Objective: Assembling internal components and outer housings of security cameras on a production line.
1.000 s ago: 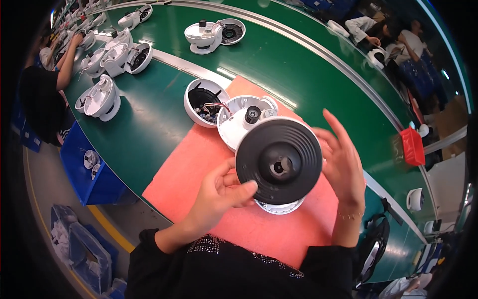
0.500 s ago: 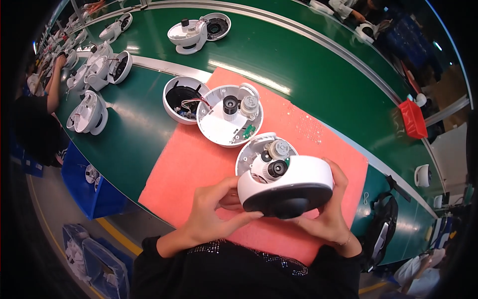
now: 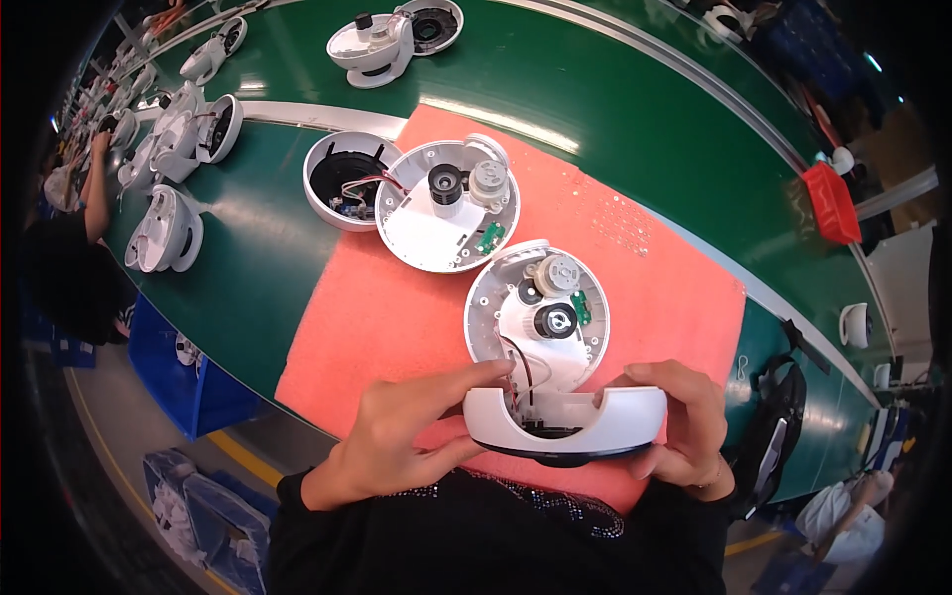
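Note:
Between my two hands a white rounded housing cover (image 3: 635, 420) is held near the mat's front edge, its notched opening toward the far side and its dark face turned down. My left hand (image 3: 397, 426) grips its left end with thumb and fingers. At the right end my right hand (image 3: 689, 421) is closed on the rim. Dark and pale wires run from the cover to a round white housing base (image 3: 483, 332), which bears a black cylinder, a grey motor and a green board. Behind it lies a second opened unit (image 3: 416, 223), wired to its black-lined cover (image 3: 322, 198).
A pink foam mat (image 3: 347, 347) covers the bench, with small screws (image 3: 625, 223) scattered on its right. Several half-open white units (image 3: 164, 228) stand at left. Another unit (image 3: 372, 50) sits on the green belt (image 3: 615, 109). A red bin (image 3: 831, 203) and black bag (image 3: 778, 426) are at right.
Both hands have drawn the cover back toward me and tipped it, so its dark face points down and the notched opening shows. The base behind it is now uncovered.

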`<state>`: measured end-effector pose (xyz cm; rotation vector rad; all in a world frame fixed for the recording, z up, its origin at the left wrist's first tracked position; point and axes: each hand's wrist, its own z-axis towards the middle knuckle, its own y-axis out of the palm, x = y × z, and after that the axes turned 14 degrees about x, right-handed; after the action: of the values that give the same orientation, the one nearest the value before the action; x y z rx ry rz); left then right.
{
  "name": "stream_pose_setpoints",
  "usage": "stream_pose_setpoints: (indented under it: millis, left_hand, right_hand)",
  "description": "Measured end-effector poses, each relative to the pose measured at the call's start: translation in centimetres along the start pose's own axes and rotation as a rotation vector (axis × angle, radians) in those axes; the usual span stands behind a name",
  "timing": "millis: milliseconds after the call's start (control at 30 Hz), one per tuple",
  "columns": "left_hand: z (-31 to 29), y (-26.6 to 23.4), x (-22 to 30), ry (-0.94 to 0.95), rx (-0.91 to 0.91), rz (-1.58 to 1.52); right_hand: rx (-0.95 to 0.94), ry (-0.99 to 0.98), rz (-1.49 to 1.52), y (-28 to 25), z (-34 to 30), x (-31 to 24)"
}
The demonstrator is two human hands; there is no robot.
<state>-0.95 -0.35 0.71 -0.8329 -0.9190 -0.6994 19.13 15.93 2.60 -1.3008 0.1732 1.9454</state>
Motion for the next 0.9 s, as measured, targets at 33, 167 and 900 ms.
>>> stream_pose_setpoints:
  millis: [33, 167, 900]
  left_hand:
    - [0.1, -0.1, 0.0, 0.054, -0.017, 0.035]
    - [-0.5, 0.0, -0.2, 0.046, 0.035, 0.005]
    - [-0.6, -1.3, -0.6, -0.061, -0.037, -0.071]
  right_hand:
    - [-0.002, 0.001, 0.002, 0.1, -0.1, -0.1]
    - [-0.006, -0.048, -0.041, 0.3, -0.1, -0.5]
    - [-0.123, 0.372, 0.145, 1.2, 0.7, -1.5]
